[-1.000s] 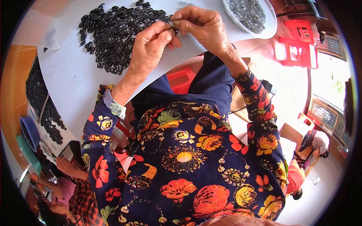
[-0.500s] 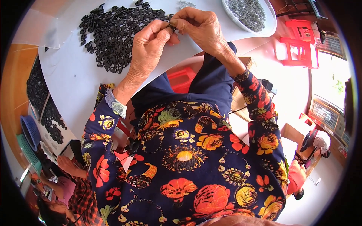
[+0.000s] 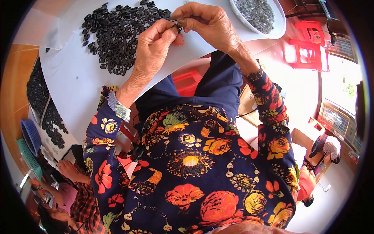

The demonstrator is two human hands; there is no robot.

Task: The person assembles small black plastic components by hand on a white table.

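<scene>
Over the near edge of the white table (image 3: pixel 70 84), my two hands meet fingertip to fingertip. My left hand (image 3: pixel 157 43) pinches a small black plastic part (image 3: pixel 178 28) between thumb and forefinger. From the right, my right hand (image 3: pixel 204 23) comes in with thumb and fingers drawn together at the same part. Whatever those right fingertips hold is too small and too covered to make out. Just left of my hands lies a wide heap of similar black parts (image 3: pixel 117 39), flat with holes in them.
A round white tub (image 3: pixel 233 9) of small clear-grey pieces stands at the table's right. More black parts (image 3: pixel 52 124) lie on another surface at left, near blue (image 3: pixel 30 134) and green baskets (image 3: pixel 29 158). A co-worker's hand (image 3: pixel 70 169) is at lower left. Red stools (image 3: pixel 307 54) stand right.
My right hand has shifted slightly and its fingers have opened a little around the black part, which shows more now. My left hand keeps its pinch in nearly the same place.
</scene>
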